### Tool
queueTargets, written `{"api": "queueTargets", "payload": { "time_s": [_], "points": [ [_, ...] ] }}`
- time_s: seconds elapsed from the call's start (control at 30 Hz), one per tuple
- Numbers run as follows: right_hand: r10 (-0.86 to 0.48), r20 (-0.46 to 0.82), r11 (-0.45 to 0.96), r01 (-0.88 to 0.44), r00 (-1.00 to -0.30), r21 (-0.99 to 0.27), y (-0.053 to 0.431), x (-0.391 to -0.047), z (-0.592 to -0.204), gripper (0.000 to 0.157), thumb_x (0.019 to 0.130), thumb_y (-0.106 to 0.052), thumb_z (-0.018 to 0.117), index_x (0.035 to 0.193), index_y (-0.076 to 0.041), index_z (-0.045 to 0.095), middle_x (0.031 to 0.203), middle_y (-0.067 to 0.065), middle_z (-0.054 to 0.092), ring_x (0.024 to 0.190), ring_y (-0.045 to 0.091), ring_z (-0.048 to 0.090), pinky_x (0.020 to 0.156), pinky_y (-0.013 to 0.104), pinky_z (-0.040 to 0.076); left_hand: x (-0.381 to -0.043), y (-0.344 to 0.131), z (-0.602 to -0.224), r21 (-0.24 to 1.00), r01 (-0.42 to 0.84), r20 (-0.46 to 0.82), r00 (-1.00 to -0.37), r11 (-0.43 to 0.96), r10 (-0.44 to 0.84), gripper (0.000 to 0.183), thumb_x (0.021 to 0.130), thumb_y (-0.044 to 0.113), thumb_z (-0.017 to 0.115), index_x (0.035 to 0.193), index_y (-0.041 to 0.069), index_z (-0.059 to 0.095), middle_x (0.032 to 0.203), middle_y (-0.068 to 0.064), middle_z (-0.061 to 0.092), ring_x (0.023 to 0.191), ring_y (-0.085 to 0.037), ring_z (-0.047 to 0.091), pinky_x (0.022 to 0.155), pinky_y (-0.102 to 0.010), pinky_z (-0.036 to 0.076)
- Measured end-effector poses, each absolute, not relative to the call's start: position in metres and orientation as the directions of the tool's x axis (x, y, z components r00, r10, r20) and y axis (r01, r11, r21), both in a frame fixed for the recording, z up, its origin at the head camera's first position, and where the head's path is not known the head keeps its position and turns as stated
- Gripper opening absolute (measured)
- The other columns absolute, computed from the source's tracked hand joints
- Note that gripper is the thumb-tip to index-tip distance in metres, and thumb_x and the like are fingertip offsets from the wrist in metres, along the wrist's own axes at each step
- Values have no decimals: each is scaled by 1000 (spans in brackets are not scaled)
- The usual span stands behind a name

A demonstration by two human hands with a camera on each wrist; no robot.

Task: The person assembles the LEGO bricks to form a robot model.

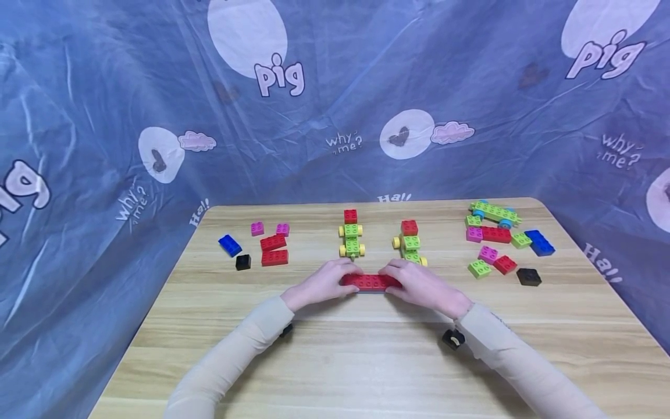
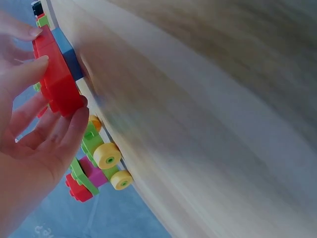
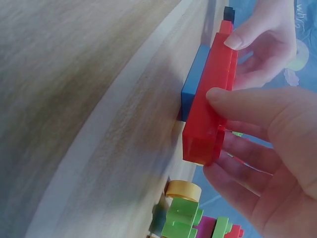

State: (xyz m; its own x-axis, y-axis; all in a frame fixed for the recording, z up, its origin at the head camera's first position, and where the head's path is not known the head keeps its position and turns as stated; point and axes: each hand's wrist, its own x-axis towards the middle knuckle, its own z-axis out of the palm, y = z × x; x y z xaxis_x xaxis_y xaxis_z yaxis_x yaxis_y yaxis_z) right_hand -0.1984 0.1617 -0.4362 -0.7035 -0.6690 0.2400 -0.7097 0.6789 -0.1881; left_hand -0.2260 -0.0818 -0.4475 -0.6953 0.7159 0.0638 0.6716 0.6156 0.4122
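Note:
In the head view my left hand (image 1: 327, 282) and right hand (image 1: 419, 285) grip the two ends of a long red brick piece (image 1: 371, 282) near the table's middle. Its studs face up. Beneath it sits a shorter blue brick (image 3: 194, 82), seen in both wrist views, and the red ends overhang it. The left wrist view has my left thumb on the near side of the red piece (image 2: 62, 84), fingers round its end and far side. My right thumb presses the near face in the right wrist view, with the fingers curled behind. Whether the red part is one brick or two is unclear.
Beyond the hands stand two green wheeled builds (image 1: 352, 238) (image 1: 410, 241) with yellow wheels and red bricks on top. Loose red bricks (image 1: 274, 257), a black brick (image 1: 243, 262) and others lie left. A blue-wheeled green base (image 1: 494, 213) and several mixed bricks (image 1: 505, 265) lie right.

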Motion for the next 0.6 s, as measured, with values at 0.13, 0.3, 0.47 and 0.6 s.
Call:
{"api": "queueTargets", "payload": {
  "time_s": [0.13, 0.3, 0.47, 0.6],
  "points": [
    [-672, 238, 676, -712, -701, -189, 161, -199, -436, 33, 77, -17, 75, 107, -8, 67, 98, 5, 67, 88, 16, 66, 78, 29, 58, -226, -86, -446, 425, 656, 47, -704, 624, 709, 40, 85, 28, 68, 121, 12, 62, 121, -3, 61, 111, -14, 58, 99, -28, 49],
    [-673, 233, 678, -711, -702, -186, 162, -199, -437, 32, 76, -15, 76, 106, -8, 67, 97, 5, 68, 88, 17, 66, 78, 30, 58, -226, -90, -446, 430, 662, 60, -699, 613, 713, 41, 85, 28, 68, 121, 11, 62, 120, -2, 62, 112, -14, 58, 100, -29, 48],
    [-666, 234, 681, -705, -708, -197, 162, -199, -438, 32, 76, -15, 76, 106, -8, 68, 98, 4, 68, 89, 16, 66, 79, 30, 58, -230, -95, -445, 438, 681, 96, -685, 587, 722, 41, 85, 29, 69, 118, 7, 63, 119, -6, 64, 113, -18, 59, 101, -32, 48],
    [-666, 233, 681, -705, -709, -198, 162, -200, -438, 31, 76, -15, 76, 106, -8, 68, 98, 4, 68, 89, 16, 66, 78, 30, 58, -239, -97, -440, 501, 659, 134, -699, 561, 702, 38, 84, 27, 69, 113, 3, 64, 110, -10, 67, 96, -19, 65, 88, -29, 54]
  ]
}}
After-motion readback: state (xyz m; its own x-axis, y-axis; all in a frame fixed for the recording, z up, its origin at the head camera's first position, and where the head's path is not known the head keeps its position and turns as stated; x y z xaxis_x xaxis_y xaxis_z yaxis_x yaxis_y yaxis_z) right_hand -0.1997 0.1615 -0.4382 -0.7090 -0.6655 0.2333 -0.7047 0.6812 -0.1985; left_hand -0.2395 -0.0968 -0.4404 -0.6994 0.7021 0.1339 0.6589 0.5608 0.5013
